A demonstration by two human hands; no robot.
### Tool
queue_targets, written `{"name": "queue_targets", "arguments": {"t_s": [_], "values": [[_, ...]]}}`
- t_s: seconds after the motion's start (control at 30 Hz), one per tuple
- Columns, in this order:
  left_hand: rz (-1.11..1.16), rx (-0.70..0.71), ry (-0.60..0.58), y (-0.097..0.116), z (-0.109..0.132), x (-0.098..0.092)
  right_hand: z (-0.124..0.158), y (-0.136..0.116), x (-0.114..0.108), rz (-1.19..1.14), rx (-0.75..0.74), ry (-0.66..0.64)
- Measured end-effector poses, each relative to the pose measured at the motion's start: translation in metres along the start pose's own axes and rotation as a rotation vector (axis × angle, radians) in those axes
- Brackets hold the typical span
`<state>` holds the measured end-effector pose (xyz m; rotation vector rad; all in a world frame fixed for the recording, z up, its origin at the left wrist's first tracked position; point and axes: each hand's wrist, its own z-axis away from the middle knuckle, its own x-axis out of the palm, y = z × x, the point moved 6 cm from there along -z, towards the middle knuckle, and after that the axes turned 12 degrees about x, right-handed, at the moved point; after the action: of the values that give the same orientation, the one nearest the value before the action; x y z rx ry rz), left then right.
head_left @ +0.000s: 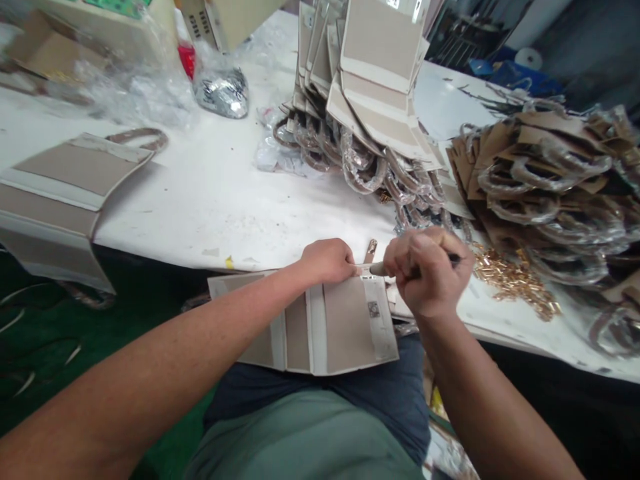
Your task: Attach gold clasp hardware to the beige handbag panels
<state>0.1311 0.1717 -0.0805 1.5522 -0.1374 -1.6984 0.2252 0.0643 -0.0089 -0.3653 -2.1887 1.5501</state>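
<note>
A beige bag panel (pixel 345 327) with pale strips lies across my lap, its far edge at the table's front edge. My left hand (pixel 330 260) is closed on that far edge, fingertips near a small metal piece. My right hand (pixel 430 270) is wrapped round a dark-handled tool (pixel 377 269), whose blunt grey tip meets the panel's edge just right of my left fingers. A short brown strap tab (pixel 371 250) sticks up behind the edge. What lies under the tool's tip is too small to tell.
Stacked beige panels (pixel 375 87) with wrapped handles stand at the back. More brown wrapped pieces (pixel 550 173) are heaped right, beside loose gold-coloured hardware (pixel 520 280). Another panel (pixel 65 173) overhangs the white table (pixel 200 193) at left. A red bottle (pixel 186 57) and a foil-like bundle (pixel 223 92) stand behind.
</note>
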Motion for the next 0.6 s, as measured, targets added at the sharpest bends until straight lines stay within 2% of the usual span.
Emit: {"name": "queue_targets", "arguments": {"t_s": [0.17, 0.3, 0.47, 0.53, 0.6], "values": [[0.012, -0.028, -0.015, -0.001, 0.000, 0.001, -0.002, 0.002, -0.004, 0.089, 0.080, 0.017], [0.021, -0.033, -0.012, -0.001, -0.001, 0.000, -0.003, -0.008, -0.009, 0.022, -0.001, 0.070], [0.053, -0.035, -0.022, 0.000, -0.001, -0.003, 0.000, 0.015, -0.014, 0.118, 0.145, 0.111], [0.027, 0.000, 0.023, 0.005, 0.005, -0.003, 0.000, 0.021, -0.016, 0.141, 0.159, 0.102], [-0.058, 0.080, 0.174, 0.014, 0.021, -0.003, -0.001, 0.024, -0.016, 0.158, 0.188, 0.044]]}}
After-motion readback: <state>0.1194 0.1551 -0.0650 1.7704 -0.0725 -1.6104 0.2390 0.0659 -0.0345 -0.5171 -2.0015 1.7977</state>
